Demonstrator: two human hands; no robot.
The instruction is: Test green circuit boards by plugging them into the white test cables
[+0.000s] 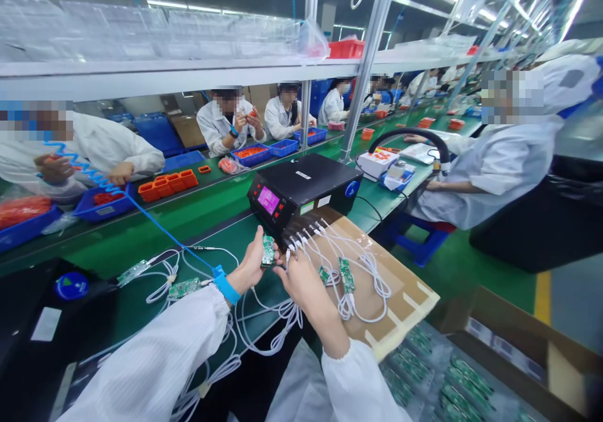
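Observation:
My left hand [254,264] is closed round a small green circuit board [268,250], which stands upright between thumb and fingers. Close beside it, my right hand [301,279] is bent in a pinch at a white cable plug [288,255]; its fingertips are partly hidden. Just behind both hands stands a black tester box [301,189] with a lit pink screen [268,200]. Several white cables run from its front side. Right of my right hand, another circuit board [346,275] hangs on a cable over the brown cardboard [400,284].
More boards [184,288] on white cables lie at left, near a second black box [51,309]. A blue coiled cord runs to my left wristband [226,285]. Bagged boards [464,387] and an open carton [518,346] are lower right. Co-workers sit across the line and at right.

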